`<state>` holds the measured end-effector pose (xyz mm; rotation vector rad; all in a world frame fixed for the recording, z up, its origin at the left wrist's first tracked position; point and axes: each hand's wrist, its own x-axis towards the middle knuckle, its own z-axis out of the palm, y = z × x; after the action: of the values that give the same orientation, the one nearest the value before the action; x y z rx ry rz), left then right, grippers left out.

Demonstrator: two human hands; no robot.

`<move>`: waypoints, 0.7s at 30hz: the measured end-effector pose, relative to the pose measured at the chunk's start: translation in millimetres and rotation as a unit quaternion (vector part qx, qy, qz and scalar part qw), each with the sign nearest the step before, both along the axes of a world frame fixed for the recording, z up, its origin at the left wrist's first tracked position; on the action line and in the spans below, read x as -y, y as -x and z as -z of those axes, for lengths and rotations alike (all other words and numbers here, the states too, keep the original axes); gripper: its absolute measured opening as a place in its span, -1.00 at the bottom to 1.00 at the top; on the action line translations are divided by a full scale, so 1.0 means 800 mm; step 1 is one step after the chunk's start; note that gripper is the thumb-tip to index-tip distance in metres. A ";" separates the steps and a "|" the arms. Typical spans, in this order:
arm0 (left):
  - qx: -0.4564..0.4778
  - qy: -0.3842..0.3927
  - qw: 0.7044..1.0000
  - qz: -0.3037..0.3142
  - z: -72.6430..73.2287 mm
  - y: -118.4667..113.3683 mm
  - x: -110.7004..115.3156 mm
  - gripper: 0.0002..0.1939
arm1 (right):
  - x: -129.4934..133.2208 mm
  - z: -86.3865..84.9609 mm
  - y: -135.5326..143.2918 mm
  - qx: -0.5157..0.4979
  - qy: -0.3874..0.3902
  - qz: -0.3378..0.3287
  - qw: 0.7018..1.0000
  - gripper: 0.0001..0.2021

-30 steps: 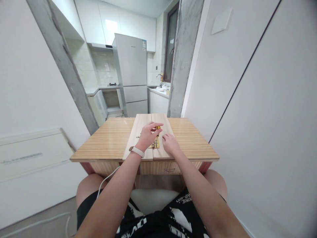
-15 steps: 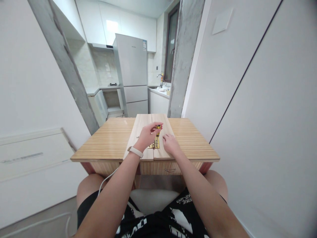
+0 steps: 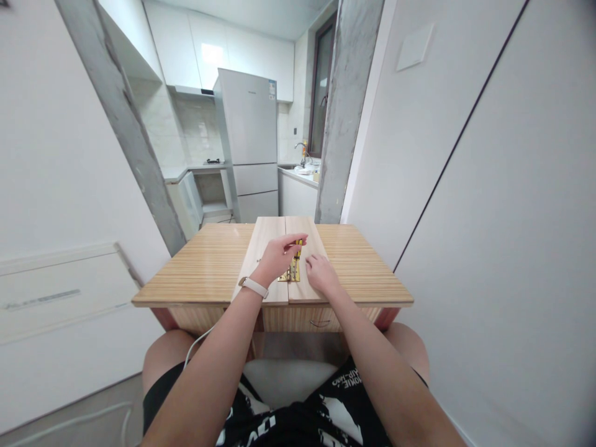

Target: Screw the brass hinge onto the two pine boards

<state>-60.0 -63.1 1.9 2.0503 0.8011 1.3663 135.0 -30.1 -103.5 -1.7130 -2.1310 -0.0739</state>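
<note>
Two pale wooden boards [image 3: 267,231] lie side by side on the striped table. Across their seam sits a brass-coloured hinge [image 3: 294,274] with several holes or screws. My left hand [image 3: 278,253], with a light watch band at the wrist, pinches a yellow and black screwdriver [image 3: 298,243] by its handle, its tip down at the hinge. My right hand [image 3: 320,272] rests on the right board beside the hinge, fingers curled; whether something small is in them is hidden.
The striped wooden table [image 3: 367,267] has a drawer with a handle [image 3: 320,323] below its front edge. A white cable [image 3: 198,340] hangs near the left thigh. Beyond stand a fridge [image 3: 254,124] and a sink counter [image 3: 300,177].
The screwdriver handle in my left hand has tilted slightly and my fingers have shifted on it. My right hand has stayed in place. The view has moved a little.
</note>
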 end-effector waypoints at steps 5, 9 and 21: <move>0.024 -0.036 0.996 -0.081 0.001 0.001 0.000 -0.72 | -0.003 0.003 0.000 0.001 -0.003 -0.005 1.000 -0.64; 0.040 -0.003 0.999 -0.004 0.010 0.002 -0.005 -0.67 | -0.004 0.004 -0.001 -0.003 0.001 -0.002 1.000 -0.64; -0.011 -0.056 0.996 -0.071 0.002 0.001 0.003 -0.69 | -0.003 0.000 0.000 -0.005 0.004 -0.005 1.000 -0.63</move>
<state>-60.4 -65.5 0.4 2.1309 0.9135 1.4995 135.0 -28.1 -103.3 -1.7030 -2.1361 -0.0552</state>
